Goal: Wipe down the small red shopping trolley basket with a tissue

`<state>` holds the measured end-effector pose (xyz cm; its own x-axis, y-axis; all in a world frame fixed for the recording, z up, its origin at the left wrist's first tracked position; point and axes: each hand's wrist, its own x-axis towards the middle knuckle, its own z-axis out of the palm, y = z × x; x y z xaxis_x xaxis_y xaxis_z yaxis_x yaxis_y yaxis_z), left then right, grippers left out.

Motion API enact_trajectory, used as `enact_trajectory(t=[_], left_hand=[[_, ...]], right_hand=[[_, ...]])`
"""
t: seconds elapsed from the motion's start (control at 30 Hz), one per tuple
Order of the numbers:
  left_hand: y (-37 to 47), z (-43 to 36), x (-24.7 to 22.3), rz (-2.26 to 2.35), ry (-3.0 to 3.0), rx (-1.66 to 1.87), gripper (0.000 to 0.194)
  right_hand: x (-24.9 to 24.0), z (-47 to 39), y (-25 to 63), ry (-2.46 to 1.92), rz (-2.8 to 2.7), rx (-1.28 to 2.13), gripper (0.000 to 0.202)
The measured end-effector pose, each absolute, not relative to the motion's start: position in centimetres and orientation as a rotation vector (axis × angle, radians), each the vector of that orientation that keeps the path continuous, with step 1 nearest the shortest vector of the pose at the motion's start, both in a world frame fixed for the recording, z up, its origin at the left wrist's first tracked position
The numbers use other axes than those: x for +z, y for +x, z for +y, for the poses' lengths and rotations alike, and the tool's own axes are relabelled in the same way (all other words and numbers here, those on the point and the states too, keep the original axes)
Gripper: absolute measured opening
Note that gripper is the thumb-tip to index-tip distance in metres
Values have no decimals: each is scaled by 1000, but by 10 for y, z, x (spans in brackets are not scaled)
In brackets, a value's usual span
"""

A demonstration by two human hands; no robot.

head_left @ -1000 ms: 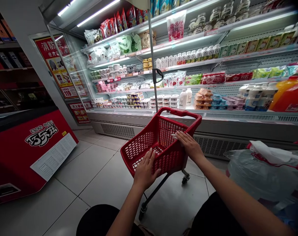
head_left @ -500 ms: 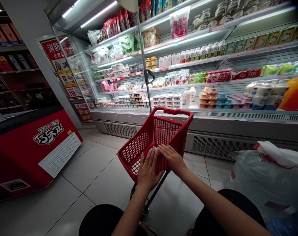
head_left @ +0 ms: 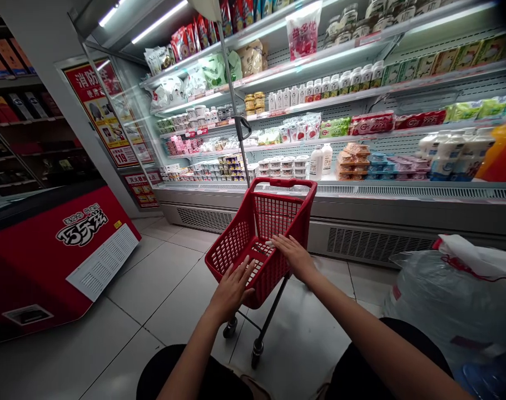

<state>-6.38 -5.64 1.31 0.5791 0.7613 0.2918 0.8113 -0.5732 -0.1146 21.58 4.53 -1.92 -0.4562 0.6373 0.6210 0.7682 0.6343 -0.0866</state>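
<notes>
— What is shown in the head view?

— A red cart (head_left: 273, 278) is seen at the centre, stood on the tiled floor (head_left: 169, 300), its far end set close before the refrigerated shelves (head_left: 361, 219). It is flanked, well apart, by a red freezer (head_left: 28, 261) at the left and a wrapped bundle (head_left: 445, 303) at the right.

— Where are the hands placed?

— The left hand (head_left: 230, 290) is held over the cart's near end, with its fingers stretched out and loosely spread; nothing is gripped by them. Whether the rim is touched there is not made clear. The right hand (head_left: 297, 260) is laid over the right rim, its fingers extended, and a small white piece (head_left: 270, 243) is seen at their tips. Whether it is pinched or only pressed against the rim is not shown.

— What has just changed?

— The hands, nearly joined half a second ago, have been parted: the left has been drawn leftward, and the cart has been turned slightly.

— And what is meant by that?

— Contact with the cart now seems to be kept mainly by the right hand, where the white piece is; the left seems less engaged.
</notes>
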Motion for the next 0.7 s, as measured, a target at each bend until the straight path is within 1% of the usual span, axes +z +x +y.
enact_trajectory(t=[0.2,0.33,0.5,0.6,0.7], left_hand=[[-40,-55,5,-1396,-2460,-327,79],[-26,-57,-2,-1398,-2437,-447,81],[-37,-52,-4,-1311,-2564,-493,83],[-59,-42,-2,-1329,-2503,-431,78],[-71,-33,-3,-1361,-2447,-372,69]], right_hand=[[-24,-16,176,-928,-2285,-223,72],[-23,-38,179,-786,-2363,-230,68],[-15,-20,221,-783,-2411,-285,72],[-15,1,245,-908,-2354,-314,76],[-23,9,259,-1022,-2275,-318,77]])
